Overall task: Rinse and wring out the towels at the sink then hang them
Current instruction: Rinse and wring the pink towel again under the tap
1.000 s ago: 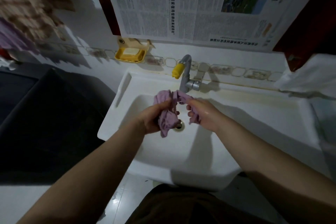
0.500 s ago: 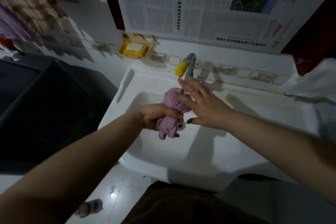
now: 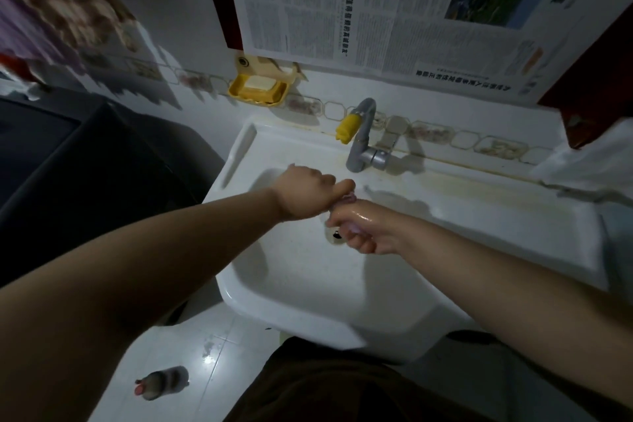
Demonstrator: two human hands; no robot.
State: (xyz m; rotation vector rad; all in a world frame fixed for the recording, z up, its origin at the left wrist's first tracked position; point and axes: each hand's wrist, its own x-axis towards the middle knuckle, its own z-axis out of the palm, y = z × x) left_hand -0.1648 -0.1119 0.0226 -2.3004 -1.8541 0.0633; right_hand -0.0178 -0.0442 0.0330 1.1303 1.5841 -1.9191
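- Over the drain of the one white sink [image 3: 294, 315], one pink towel [image 3: 349, 197] shows only as slivers between two fists.
- Left hand [image 3: 308, 193] and right hand [image 3: 363, 228] both clench it.
- Behind: one grey faucet [image 3: 363, 140], one yellow soap dish [image 3: 258, 91].

The room is dim around me, the dark corner to my left nearly black. Wet glare shines on my right hand [image 3: 363, 228] and the floor tiles [image 3: 209, 349]. The hanging cloths [image 3: 68, 0] at upper left smear with blur, and the wide lens bends the edges.
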